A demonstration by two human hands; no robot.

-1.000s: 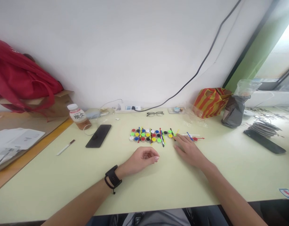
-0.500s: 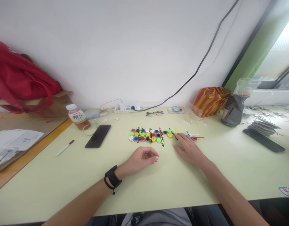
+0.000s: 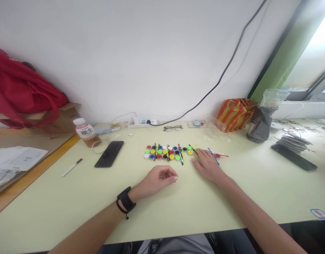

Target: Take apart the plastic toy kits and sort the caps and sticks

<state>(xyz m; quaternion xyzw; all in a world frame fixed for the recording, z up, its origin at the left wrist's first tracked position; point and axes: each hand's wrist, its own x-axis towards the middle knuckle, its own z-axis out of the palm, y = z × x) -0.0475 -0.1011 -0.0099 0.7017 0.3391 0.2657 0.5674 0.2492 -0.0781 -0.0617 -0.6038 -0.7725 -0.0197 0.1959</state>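
Observation:
My left hand (image 3: 157,180) rests on the table below the coloured pieces, its fingers curled in and the thumb close to the fingertips; nothing shows in it. My right hand (image 3: 208,165) lies palm down with fingers stretched out, at the right end of the pieces. Its fingertips touch or cover a black arrow-shaped stick (image 3: 193,150). A blue arrow-shaped stick (image 3: 213,155) and a red one (image 3: 224,155) stick out beyond that hand. To the left, small round discs (image 3: 172,157) in several colours sit in rows, with bundles of thin arrow sticks (image 3: 181,154) standing between them.
A black phone (image 3: 109,154), a pen (image 3: 72,167) and a drink bottle (image 3: 85,132) are on the left. Glasses (image 3: 173,128) and a power strip (image 3: 142,122) lie along the wall. On the right are a striped bag (image 3: 233,114), a grey bag (image 3: 261,123) and another dark phone (image 3: 294,157).
My right hand has shifted slightly left, and more of the blue arrow stick shows beside it. My left hand has kept its place. The whole view has moved a little.

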